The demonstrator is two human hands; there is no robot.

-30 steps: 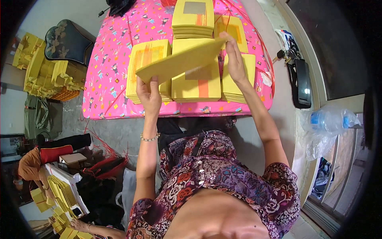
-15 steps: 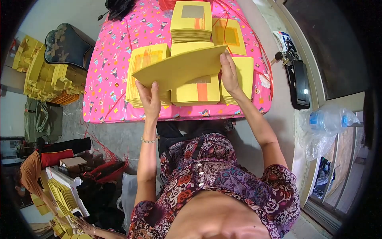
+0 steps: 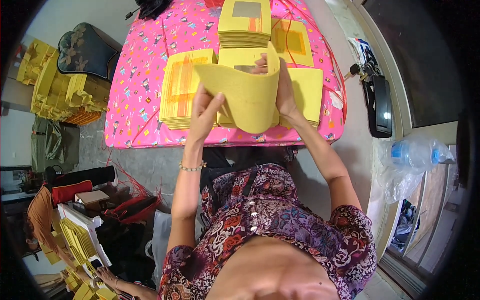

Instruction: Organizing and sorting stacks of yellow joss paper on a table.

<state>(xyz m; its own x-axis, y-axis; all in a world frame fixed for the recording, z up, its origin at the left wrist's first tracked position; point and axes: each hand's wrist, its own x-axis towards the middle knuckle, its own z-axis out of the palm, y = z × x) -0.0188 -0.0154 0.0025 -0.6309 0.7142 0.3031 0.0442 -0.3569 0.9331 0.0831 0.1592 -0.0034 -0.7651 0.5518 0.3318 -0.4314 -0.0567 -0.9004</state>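
Yellow paper (image 3: 248,96) bends!
Flatter half a second ago, it now hangs U-shaped over the pink table's (image 3: 131,92) near side: the work has turned to bending. Left hand (image 3: 204,114) clamps one end, thumb against fingers; right hand (image 3: 286,96) wraps fingers round the other.

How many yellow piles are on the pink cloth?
5: a left pile, a middle pile partly hidden by the bent sheet, a right pile, a far middle pile, and a far right pile whose height I can't tell. Others could be hidden.
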